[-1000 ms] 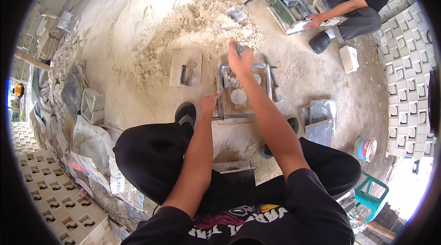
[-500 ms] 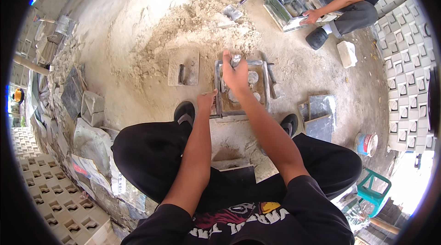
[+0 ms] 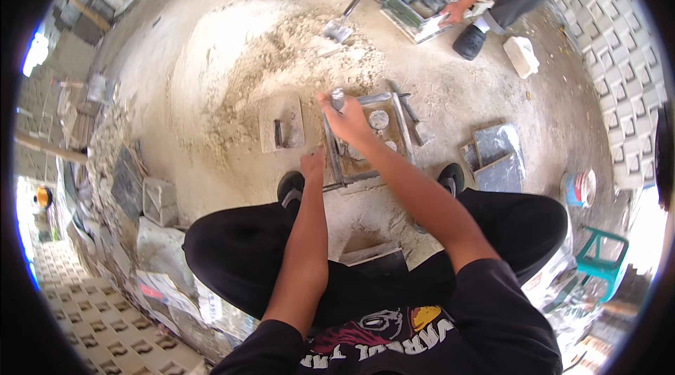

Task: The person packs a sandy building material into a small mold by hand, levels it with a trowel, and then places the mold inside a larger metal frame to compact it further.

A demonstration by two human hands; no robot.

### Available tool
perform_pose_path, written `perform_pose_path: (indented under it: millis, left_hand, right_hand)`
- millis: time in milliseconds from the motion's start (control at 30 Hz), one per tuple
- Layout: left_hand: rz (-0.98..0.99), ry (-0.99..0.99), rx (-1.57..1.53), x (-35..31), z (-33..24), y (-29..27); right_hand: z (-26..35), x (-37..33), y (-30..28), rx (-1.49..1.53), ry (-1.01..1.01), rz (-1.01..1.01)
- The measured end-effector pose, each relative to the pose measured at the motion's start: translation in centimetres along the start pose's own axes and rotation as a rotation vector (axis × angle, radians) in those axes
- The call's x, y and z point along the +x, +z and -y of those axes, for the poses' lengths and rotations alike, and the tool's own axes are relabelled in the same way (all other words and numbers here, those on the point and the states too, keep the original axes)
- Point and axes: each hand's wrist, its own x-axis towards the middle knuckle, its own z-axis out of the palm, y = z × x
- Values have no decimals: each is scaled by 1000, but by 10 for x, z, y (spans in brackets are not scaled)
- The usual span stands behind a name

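In front of me on the ground lies a square mould frame (image 3: 401, 118) with grey rails. Pale round discs (image 3: 379, 120) sit inside it among sandy material. My right hand (image 3: 347, 124) is closed around a short, dusty, greyish rod-like handle (image 3: 338, 97), held over the frame's far left corner. The lower end of that tool is hidden by the hand. My left hand (image 3: 313, 163) is curled at the frame's left rail, its fingers partly hidden. Left of the frame lies a flat float board (image 3: 290, 113) with a raised handle. A hammer (image 3: 422, 131) rests along the right rail.
Beyond is a heap of pale powder (image 3: 239, 37) with a trowel (image 3: 337, 29) on it. A co-worker's hand (image 3: 453, 12) touches another mould (image 3: 415, 13) at far right. Dark plates (image 3: 498, 153), a bucket (image 3: 579, 187) and a green stool (image 3: 603, 255) stand to the right.
My right hand has moved left across the mould toward its far left corner, still holding the handle. My left hand stays by the left rail. The whole view has turned slightly.
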Motion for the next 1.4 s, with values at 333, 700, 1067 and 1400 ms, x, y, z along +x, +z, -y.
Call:
perform_pose_path:
  millis: [333,700,1067,1400]
  left_hand:
    - [564,536,241,-24,-115,28]
    - [312,549,-397,-77,-171,32]
    - [181,657,-426,-87,-153,35]
    - [242,559,-466,-99,-148,19]
  right_hand:
    - [59,24,-93,-565,-354,594]
    - [37,-9,-254,-859,-396,422]
    - [30,-11,-297,-763,-232,411]
    - [28,-4,-296,-813,-151,411]
